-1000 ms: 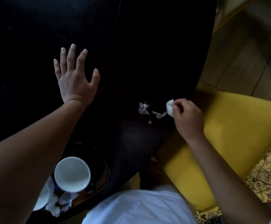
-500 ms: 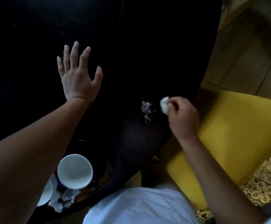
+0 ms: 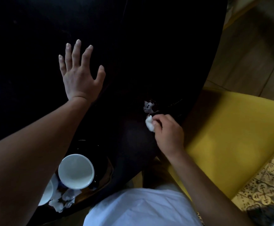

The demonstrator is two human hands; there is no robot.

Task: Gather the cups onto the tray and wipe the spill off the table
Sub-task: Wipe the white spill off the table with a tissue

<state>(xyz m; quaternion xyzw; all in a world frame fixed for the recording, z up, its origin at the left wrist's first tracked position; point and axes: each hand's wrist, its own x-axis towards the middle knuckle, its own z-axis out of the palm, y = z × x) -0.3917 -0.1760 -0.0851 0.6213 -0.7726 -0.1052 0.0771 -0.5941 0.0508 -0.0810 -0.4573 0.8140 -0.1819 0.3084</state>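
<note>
Your left hand (image 3: 80,77) lies flat on the dark table (image 3: 149,46), with its fingers straight and spread wide, and it holds nothing. Your right hand (image 3: 169,132) is near the table's edge, beside the yellow chair (image 3: 231,136). Its fingers are curled and pinch a small white wad of tissue (image 3: 149,125), which sticks out past your fingertips on the left. The spill (image 3: 148,106) is a little wet patch with dark specks, just above the wad and very near it; you cannot tell if they touch. Close to you, under your left arm, a white cup (image 3: 76,171) stands on the dark tray (image 3: 106,175). A second white cup (image 3: 47,194) peeks out beside it, with crumpled tissues (image 3: 62,199) next to both.
</note>
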